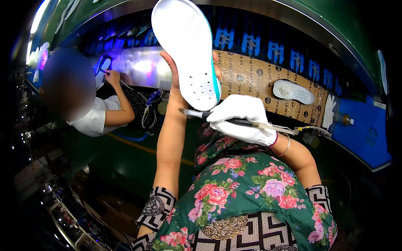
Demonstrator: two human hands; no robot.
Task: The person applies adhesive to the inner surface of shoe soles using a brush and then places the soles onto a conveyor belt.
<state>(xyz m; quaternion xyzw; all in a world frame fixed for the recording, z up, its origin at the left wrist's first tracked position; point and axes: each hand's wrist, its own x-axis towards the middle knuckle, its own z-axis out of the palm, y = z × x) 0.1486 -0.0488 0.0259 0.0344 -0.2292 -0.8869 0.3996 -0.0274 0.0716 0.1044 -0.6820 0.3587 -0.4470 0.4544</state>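
My bare left hand (173,73) grips a shoe sole (190,50) from beneath, its thumb by the left edge and fingertips showing at the right. The sole is white with a teal side edge and small holes at its near end. My right hand (243,117), in a white glove, is closed round a slim black-handled pen-like tool (232,121). The tool's metal tip (190,113) points left, just below the sole's near end, over my left forearm; contact cannot be told. A pale cord (284,129) runs right from behind that hand.
A second white sole (293,92) lies on the brown printed covering (247,75) of the bench. Further right are a white glove (329,111), a clear bottle (343,119) and a blue surface (364,134). Blue fixtures (251,42) line the back. A co-worker (100,113) works at the left.
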